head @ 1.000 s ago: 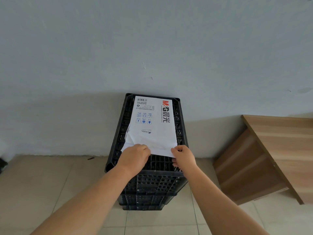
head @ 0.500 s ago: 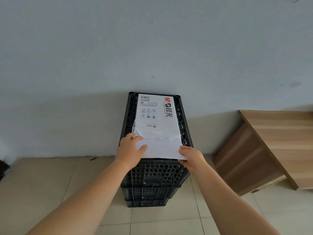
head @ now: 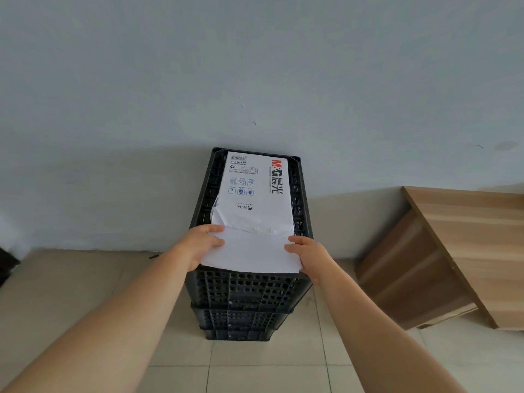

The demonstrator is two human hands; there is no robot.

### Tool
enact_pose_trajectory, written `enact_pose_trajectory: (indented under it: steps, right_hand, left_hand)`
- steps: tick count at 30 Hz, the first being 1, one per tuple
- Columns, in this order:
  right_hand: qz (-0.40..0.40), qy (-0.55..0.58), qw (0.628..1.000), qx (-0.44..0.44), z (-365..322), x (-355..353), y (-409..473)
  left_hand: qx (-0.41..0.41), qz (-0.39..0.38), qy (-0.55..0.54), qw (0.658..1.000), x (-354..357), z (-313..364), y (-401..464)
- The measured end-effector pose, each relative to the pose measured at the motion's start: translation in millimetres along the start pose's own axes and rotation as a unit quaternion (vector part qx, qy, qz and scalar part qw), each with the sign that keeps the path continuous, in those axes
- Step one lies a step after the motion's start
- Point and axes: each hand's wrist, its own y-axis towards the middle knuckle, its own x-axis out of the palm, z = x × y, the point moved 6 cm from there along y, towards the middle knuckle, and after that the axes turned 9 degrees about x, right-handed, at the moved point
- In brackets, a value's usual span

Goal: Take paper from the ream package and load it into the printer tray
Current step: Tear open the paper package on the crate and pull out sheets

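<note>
A white ream package (head: 256,188) with red and black print lies on top of a stack of black plastic crates (head: 249,290) against the wall. Its near end is torn open. A stack of white paper (head: 252,252) sticks out of that end toward me. My left hand (head: 198,245) grips the paper's left edge, thumb on top. My right hand (head: 310,255) grips its right edge. No printer is in view.
A wooden desk (head: 465,245) stands to the right of the crates, its side panel facing them. The floor (head: 263,364) is pale tile. A grey-blue wall (head: 255,66) rises right behind the crates. Something dark (head: 7,265) sits at the far left edge.
The paper stack has slid further out of the torn package toward me, and both hands have shifted from the package's end to the paper's side edges.
</note>
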Motion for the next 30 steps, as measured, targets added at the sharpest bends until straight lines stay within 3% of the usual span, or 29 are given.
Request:
enact_pose_trajectory:
  steps: [8, 23, 30]
  right_hand:
    - [0.011, -0.010, 1.000, -0.016, 3.0, 0.7, -1.6]
    - [-0.028, 0.165, 0.986, 0.003, 22.5, 11.2, -70.3]
    - [0.021, 0.044, 0.998, -0.037, 30.3, 19.6, -107.6]
  left_hand:
    - [0.023, 0.048, 0.046, 0.998, -0.8, -1.0, -10.4]
    - [0.043, 0.014, 0.008, 0.999, -11.6, -1.0, -74.4]
    - [0.098, 0.033, 0.081, 0.991, -22.9, 0.1, -116.2]
